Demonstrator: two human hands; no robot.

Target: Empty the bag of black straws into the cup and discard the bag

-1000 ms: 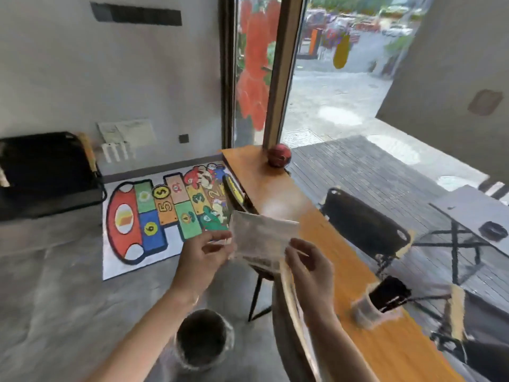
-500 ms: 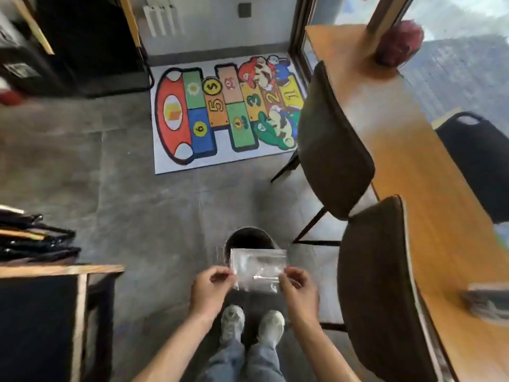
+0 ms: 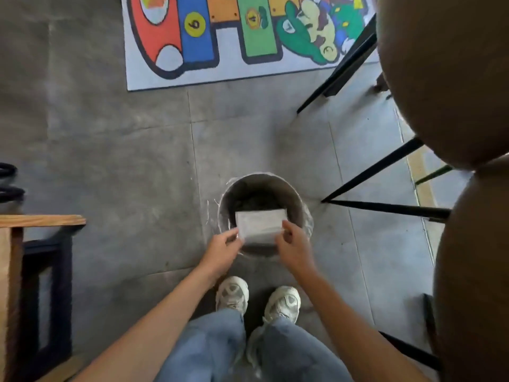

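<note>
Grey concrete floor, a colourful play mat (image 3: pixel 220 37) at the far edge. I see both hands pinching an empty clear plastic bag (image 3: pixel 260 224) flat by its short ends: left hand (image 3: pixel 224 250), right hand (image 3: pixel 294 248). Its long axis runs left-right, directly over the lined bin (image 3: pixel 298 205) (straight below, so releasing should do).

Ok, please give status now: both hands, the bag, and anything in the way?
Left hand and right hand both pinch the clear bag. Bag over the lined bin, not dropped. Nothing between bag and bin.
</note>
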